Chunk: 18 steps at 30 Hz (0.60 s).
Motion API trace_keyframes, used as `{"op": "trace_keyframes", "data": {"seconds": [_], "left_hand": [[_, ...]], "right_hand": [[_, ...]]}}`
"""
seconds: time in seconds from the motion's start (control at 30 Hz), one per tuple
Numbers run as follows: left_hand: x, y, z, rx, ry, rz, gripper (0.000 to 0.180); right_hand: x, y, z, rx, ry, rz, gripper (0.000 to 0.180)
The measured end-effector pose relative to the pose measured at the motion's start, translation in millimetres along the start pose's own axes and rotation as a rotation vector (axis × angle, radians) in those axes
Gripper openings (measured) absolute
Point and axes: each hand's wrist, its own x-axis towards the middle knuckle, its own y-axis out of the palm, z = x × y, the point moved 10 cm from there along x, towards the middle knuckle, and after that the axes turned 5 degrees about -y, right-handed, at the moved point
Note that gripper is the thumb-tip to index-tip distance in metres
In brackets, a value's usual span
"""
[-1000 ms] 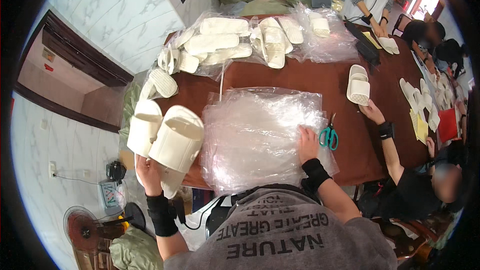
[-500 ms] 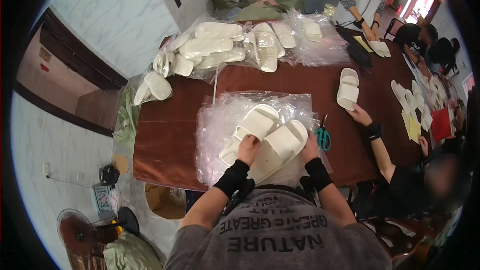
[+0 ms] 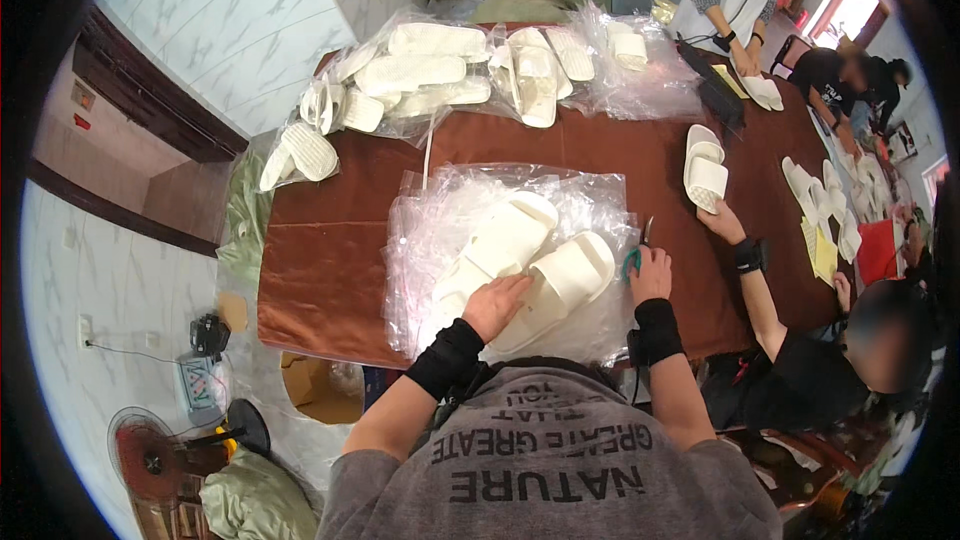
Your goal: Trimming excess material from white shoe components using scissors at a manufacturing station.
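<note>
A pair of cream slippers lies on a stack of clear plastic bags (image 3: pixel 420 240) in front of me. The left slipper (image 3: pixel 515 230) and the right slipper (image 3: pixel 572 272) both slant, toes pointing up and to the right. My left hand (image 3: pixel 497 306) rests across the left slipper near the gap between the two, its fingers stretched out. To the right of the bags, my right hand (image 3: pixel 651 272) is closed around the scissors (image 3: pixel 632 261). Their teal handle shows partly beside the fingers, and the blades point away from me.
Bagged slippers (image 3: pixel 420 73) lie along the far edge of the brown table (image 3: pixel 330 270). At the right, a co-worker's hand (image 3: pixel 722 223) holds another slipper (image 3: pixel 705 168). More slippers (image 3: pixel 815 195) and a yellow sheet (image 3: pixel 823 250) lie beyond. Another person stands at the far right corner.
My right hand has left the right slipper and moved right onto the scissors. My left hand, curled at the left slipper before, now lies with fingers extended over it.
</note>
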Motion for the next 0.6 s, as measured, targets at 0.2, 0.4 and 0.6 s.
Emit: {"op": "trace_keyframes", "data": {"seconds": [0.2, 0.4, 0.6], "left_hand": [[-8.5, 20.0, 28.3, 0.32, -0.067, 0.138, 0.03], [-13.7, -1.0, 21.1, 0.23, 0.04, 0.028, 0.018], [-15.7, -22.4, 5.7, 0.117, 0.02, -0.099, 0.011]], "right_hand": [[4.1, -1.1, -8.6, 0.002, 0.026, 0.048, 0.043], [-5.4, 2.2, -20.5, 0.044, 0.041, -0.032, 0.045], [-12.6, 2.4, -47.4, 0.025, 0.139, -0.084, 0.046]]}}
